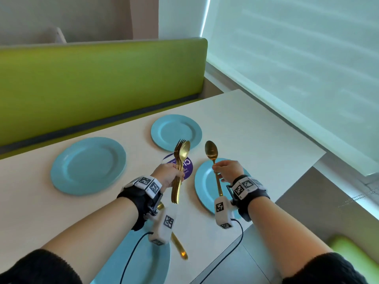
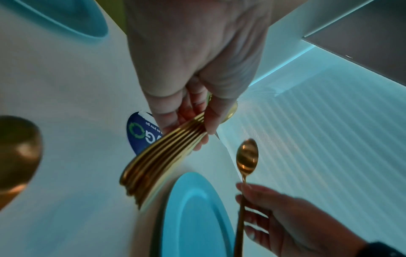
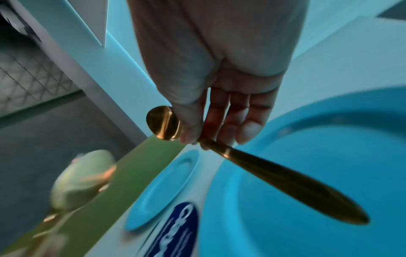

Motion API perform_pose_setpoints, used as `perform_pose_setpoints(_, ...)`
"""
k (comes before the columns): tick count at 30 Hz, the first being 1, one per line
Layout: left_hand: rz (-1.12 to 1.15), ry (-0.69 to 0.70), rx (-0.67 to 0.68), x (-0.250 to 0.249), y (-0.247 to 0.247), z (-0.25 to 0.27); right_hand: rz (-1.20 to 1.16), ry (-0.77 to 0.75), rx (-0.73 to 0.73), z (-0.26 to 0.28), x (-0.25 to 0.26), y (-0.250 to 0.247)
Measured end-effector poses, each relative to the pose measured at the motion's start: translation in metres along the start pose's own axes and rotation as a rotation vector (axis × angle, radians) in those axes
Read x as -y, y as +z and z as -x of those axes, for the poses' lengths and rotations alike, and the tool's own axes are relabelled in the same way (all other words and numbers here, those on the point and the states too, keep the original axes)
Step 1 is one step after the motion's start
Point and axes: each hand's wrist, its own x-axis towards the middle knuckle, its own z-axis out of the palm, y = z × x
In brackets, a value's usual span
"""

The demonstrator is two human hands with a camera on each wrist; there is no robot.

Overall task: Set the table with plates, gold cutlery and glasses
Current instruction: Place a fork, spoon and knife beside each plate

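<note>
My left hand grips a bundle of gold cutlery, forks and spoons stacked together, heads up above the table; the same bundle fans out of my left hand in the left wrist view. My right hand pinches a single gold spoon by its handle, bowl up, over the near right blue plate. In the right wrist view the spoon crosses that plate. Several blue plates lie on the white table. One gold piece lies beside the nearest plate.
A round purple sticker sits at the table's middle between the plates. A green bench back runs along the far side. A window blind borders the right. The table's right edge drops to grey floor.
</note>
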Motion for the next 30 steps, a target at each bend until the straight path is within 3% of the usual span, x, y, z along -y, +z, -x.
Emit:
perform_pose_setpoints(9, 0.089, -0.027, -0.093, -0.012, 0.017, -0.035, 0.558, 0.06, -0.102, -0.091, -0.035, -0.082)
perform_pose_setpoints(15, 0.082, -0.058, -0.138, -0.007, 0.024, -0.045, 0.833, 0.087, -0.036, -0.114, -0.056, -0.095)
perform_pose_setpoints(30, 0.054, -0.058, -0.141, -0.002, 0.041, -0.057, 0.773, 0.148, -0.031, -0.132, -0.085, -0.082)
